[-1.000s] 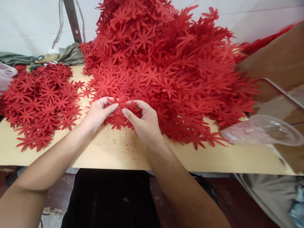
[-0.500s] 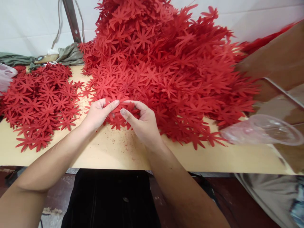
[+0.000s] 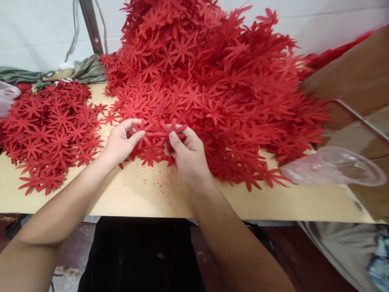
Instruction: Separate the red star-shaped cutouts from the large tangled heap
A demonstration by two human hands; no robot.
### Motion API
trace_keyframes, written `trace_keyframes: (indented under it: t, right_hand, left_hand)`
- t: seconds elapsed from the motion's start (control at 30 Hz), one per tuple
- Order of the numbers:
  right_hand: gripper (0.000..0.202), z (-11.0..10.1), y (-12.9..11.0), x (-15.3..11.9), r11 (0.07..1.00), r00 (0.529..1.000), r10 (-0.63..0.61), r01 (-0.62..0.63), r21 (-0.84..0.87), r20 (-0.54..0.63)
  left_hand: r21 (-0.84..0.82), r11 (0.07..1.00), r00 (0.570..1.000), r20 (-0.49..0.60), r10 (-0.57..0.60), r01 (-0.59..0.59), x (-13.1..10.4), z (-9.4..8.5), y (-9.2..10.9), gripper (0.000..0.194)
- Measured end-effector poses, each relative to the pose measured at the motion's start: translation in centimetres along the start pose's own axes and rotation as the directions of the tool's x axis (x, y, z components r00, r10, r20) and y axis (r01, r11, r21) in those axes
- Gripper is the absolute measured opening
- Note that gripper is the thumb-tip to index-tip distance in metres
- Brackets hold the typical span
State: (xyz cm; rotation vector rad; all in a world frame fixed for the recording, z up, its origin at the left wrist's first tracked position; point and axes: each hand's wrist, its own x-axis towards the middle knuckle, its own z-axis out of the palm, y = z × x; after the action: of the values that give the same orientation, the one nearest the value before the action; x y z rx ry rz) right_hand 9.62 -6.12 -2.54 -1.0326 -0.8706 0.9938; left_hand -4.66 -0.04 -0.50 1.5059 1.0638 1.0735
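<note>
My left hand pinches a red flower-shaped cutout with long narrow petals between thumb and fingers. Facing it, my right hand is closed on another red flower cutout, its thumb pressed on top. Petals of the two cutouts meet or overlap in the narrow space between my hands; whether they are joined I cannot tell. Both hands are held over the front edge of a large heap of red flower cutouts. Some fingertips are hidden behind the petals.
A lower pile of red cutouts lies at the left of the pale tabletop. At the right are a clear plastic cup on its side and a cardboard box. Crumpled green cloth lies at the back.
My hands have moved slightly apart, the right one to the right. The right thumb, lifted before, now presses on a cutout, and petals show stretched between the hands.
</note>
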Motion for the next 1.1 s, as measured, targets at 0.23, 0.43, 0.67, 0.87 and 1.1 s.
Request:
trace_keyframes:
  t: [0.23, 0.43, 0.67, 0.87, 1.1]
  right_hand:
    - [0.043, -0.2, 0.1, -0.1, 0.992, 1.0, -0.021, 0.023, -0.122, 0.02]
    - [0.05, -0.4, 0.0, -0.2, 0.986, 0.999, -0.005, 0.011, -0.167, 0.036]
    - [0.046, -0.2, 0.3, -0.2, 0.975, 0.994, 0.007, 0.018, -0.22, 0.11]
    - [0.044, 0.0, 0.0, -0.4, 0.941, 0.981, -0.076, 0.129, -0.313, 0.176]
    - [0.032, 0.3, 0.3, -0.7, 0.966, 0.938, -0.039, 0.124, -0.227, 0.345]
  left_hand:
    - [0.163, 0.986, 0.998, -0.053, 0.039, -0.03, 0.1, -0.4, -0.1, 0.007]
    - [0.227, 0.974, 1.0, -0.02, 0.02, -0.015, 0.3, -0.6, -0.4, 0.02]
    - [0.469, 0.825, 0.926, -0.041, 0.376, -0.314, 0.3, -1.5, -0.3, 0.026]
    - [0.143, 0.973, 0.976, 0.146, 0.163, -0.184, -1.7, 0.6, 1.6, 0.029]
    - [-0.109, 0.993, 0.998, 0.045, 0.042, -0.037, -0.6, 0.6, 0.7, 0.023]
